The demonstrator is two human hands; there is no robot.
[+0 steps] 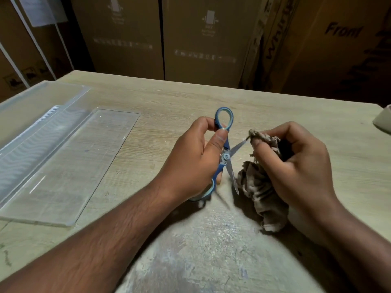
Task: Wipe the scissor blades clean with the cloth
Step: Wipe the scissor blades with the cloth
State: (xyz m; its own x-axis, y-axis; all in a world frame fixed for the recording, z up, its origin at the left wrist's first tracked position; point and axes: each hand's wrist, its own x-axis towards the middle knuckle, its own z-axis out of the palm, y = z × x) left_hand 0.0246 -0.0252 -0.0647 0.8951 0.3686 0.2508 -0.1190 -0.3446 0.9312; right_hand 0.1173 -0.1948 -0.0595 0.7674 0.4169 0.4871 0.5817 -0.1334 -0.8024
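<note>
My left hand grips the blue-handled scissors by the handles, thumb along one handle near the upper ring. The blades stand spread apart in a V above the table. One blade points up and right, its tip touching the brown cloth. The other blade points down toward me beside the cloth. My right hand holds the crumpled cloth, pinching a fold of it at the tip of the upper blade. The rest of the cloth hangs down onto the wooden table.
A clear plastic tray and a clear flat lid lie on the table at the left. A pale object sits at the right edge. Cardboard boxes stand behind the table.
</note>
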